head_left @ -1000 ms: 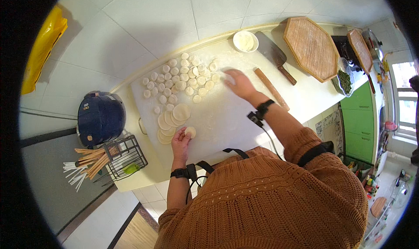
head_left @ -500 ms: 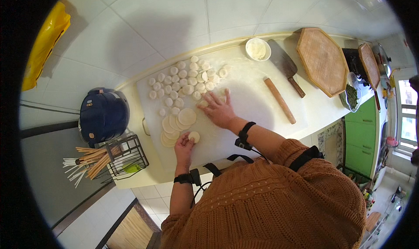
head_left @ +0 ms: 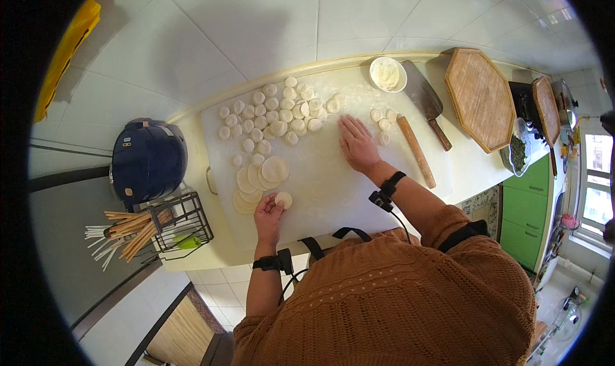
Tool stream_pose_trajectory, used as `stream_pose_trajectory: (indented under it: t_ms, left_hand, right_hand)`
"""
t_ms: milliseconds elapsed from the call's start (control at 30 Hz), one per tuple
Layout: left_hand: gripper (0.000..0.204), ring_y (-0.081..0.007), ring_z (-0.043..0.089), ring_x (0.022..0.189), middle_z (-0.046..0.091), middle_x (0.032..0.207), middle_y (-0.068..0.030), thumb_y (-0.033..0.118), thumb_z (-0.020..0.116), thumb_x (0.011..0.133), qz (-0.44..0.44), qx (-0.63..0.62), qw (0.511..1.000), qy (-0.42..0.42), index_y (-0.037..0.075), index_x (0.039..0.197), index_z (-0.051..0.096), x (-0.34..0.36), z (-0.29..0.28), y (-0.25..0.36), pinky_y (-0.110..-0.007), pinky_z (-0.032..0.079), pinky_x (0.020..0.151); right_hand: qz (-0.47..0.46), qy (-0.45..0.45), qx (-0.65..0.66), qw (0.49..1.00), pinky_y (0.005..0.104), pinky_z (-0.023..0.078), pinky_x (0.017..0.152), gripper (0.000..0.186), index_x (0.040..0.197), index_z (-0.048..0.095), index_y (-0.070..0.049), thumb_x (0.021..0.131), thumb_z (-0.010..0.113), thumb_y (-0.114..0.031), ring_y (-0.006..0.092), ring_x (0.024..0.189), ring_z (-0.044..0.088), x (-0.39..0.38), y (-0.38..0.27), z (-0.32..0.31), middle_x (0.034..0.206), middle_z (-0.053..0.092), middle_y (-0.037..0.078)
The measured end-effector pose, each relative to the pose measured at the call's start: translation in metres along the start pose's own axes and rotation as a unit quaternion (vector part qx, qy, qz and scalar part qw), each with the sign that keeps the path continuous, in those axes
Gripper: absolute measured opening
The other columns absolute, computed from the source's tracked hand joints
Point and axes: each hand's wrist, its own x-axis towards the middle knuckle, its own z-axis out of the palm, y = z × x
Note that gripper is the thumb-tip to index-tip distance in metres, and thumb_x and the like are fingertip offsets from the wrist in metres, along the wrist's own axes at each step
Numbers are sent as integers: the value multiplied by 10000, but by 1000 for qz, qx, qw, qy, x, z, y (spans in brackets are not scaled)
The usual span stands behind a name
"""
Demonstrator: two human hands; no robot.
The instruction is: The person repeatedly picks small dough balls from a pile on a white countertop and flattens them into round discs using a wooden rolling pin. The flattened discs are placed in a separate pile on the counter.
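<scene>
My left hand [head_left: 268, 217] pinches a small flattened dough round [head_left: 283, 200] between thumb and fingers, at the near left of the white board [head_left: 314, 199]. Just beyond it lie several thin rolled dough wrappers [head_left: 275, 169], overlapping one another. My right hand [head_left: 359, 147] rests palm down with fingers stretched out, holding nothing I can see. Several small dough pieces [head_left: 384, 124] lie just right of its fingers, beside a wooden rolling pin [head_left: 416, 152]. A large cluster of small dough pieces [head_left: 259, 122] covers the board's far left.
A white bowl of flour [head_left: 387, 75] stands at the back, with a cleaver [head_left: 423, 97] beside it. Further right are an eight-sided wooden tray [head_left: 480, 100] and a container of chopped greens [head_left: 517, 152]. A blue cooker [head_left: 148, 163] and a wire chopstick rack [head_left: 204, 215] stand left.
My right hand has moved right, away from the dough cluster. Several small dough pieces now lie beside the rolling pin. My left hand still pinches its dough round.
</scene>
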Motion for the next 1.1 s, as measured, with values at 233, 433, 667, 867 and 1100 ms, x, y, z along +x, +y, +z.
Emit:
stream_pose_trajectory:
  t_ms: [233, 433, 667, 867, 1100]
  left_hand:
    - [383, -167, 729, 1109, 753, 1259, -85, -27, 759, 1000, -2, 5, 1000, 11, 9, 1370, 668, 1, -4, -6, -326, 618, 946]
    - [373, -166, 734, 1104, 753, 1257, -87, -21, 758, 1006, 8, -14, 1000, -15, 9, 1365, 665, 2, -6, -7, -328, 622, 943]
    - [362, -167, 733, 1108, 758, 1245, -99, -20, 756, 1009, -12, 5, 1000, -4, 2, 1358, 660, 2, -6, -5, -323, 618, 964]
    - [378, -204, 737, 1151, 756, 1284, -99, -22, 732, 1022, -9, 11, 1000, -18, 4, 1391, 653, 5, -9, -6, -351, 621, 993]
    - [374, -175, 738, 1105, 764, 1237, -102, -22, 762, 1004, -10, 7, 1000, -25, 2, 1363, 662, 4, -11, -8, -336, 619, 975]
  right_hand:
    - [-48, 0, -3, 999, 512, 291, 1335, 561, 1605, 517, -73, 1066, 572, -219, 358, 1596, 407, 51, 0, 11, 1703, 465, 164]
    - [-171, -226, -3, 959, 548, 227, 1353, 591, 1628, 498, -103, 1066, 582, -264, 357, 1631, 350, -14, -4, -14, 1743, 416, 159]
    - [-164, -214, 26, 963, 569, 172, 1365, 856, 1681, 442, -156, 1020, 599, -677, 331, 1652, 327, -53, -38, -6, 1777, 360, 155]
    - [-310, -186, 62, 930, 572, 231, 1350, 622, 1581, 553, -166, 1062, 625, -501, 321, 1619, 390, -52, -73, 41, 1716, 454, 162]
    - [-119, -10, 68, 990, 523, 461, 1239, 407, 1368, 710, -81, 965, 659, -47, 436, 1435, 580, -42, 3, 14, 1523, 638, 170]
